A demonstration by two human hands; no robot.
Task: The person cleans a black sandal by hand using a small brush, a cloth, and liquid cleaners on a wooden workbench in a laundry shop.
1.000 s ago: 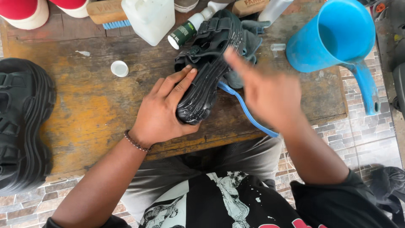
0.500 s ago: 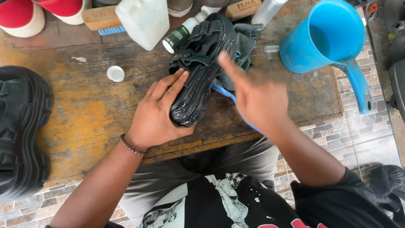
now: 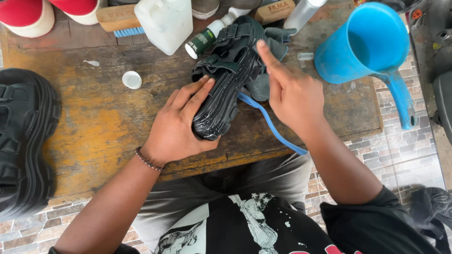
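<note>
Worn wooden bench [image 3: 108, 122], left hand [image 3: 176, 129] gripping black sandal [image 3: 226, 80], right hand [image 3: 294, 96] rubbing it

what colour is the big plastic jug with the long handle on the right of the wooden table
The plastic jug is bright blue all over, handle included; the head view shows it clearly at the table's right edge.

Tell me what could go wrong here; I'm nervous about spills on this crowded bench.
The small bottle lies on its side, cap off, beside the black sandal held by the left hand; it may leak. The blue jug sits near the table edge by the right hand; an elbow could knock it off.
</note>
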